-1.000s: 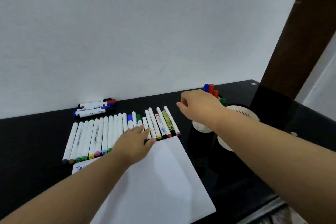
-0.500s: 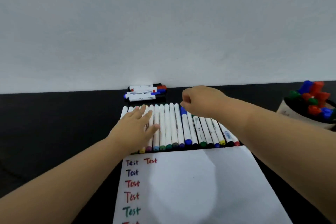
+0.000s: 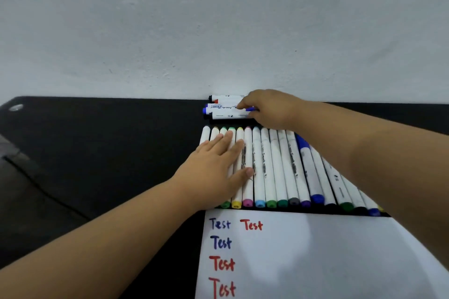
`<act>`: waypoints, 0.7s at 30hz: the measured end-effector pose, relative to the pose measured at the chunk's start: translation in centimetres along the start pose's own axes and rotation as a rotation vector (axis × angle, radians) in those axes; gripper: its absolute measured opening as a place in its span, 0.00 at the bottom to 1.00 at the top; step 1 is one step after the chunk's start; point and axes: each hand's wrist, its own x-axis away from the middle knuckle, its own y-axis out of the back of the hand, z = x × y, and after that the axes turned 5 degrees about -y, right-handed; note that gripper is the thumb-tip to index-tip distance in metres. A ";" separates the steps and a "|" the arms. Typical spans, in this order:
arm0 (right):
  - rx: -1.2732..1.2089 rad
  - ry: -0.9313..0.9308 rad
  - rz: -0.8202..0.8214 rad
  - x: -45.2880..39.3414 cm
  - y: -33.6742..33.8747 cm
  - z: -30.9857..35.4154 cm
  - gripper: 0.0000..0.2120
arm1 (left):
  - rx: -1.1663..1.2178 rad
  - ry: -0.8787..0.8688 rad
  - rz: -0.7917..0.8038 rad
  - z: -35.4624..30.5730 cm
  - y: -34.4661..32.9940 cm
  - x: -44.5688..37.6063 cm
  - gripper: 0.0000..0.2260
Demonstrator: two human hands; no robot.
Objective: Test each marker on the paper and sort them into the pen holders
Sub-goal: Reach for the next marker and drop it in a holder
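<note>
From the head camera, the left hand (image 3: 218, 167) lies flat with straight fingers on a row of white markers (image 3: 272, 167) lined up on the black surface (image 3: 97, 153), just above the paper (image 3: 315, 262) bearing "Test" in blue and red. The right hand (image 3: 269, 108) reaches to the whiteboard markers (image 3: 224, 109) by the wall (image 3: 218, 19), fingers curled onto a blue one.

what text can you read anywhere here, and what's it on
"Test" in dark blue, top left of the paper
"Test" in red, beside it
"Test" in blue, second row
"Test" in red, third row
"Test" in red, fourth row, cut by the frame edge
Script print on the row of white markers: too blurred to read
Barcode label and print on the whiteboard markers by the wall: too small to read
</note>
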 end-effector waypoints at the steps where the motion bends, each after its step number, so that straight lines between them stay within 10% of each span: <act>1: 0.012 0.002 0.009 -0.4 -0.1 0.2 0.19 | -0.001 -0.001 0.001 0.1 -0.1 0.0 0.30; 21: -0.108 -0.093 -0.133 1.9 1.6 1.1 0.13 | -0.036 0.024 0.042 -0.4 0.7 0.4 0.30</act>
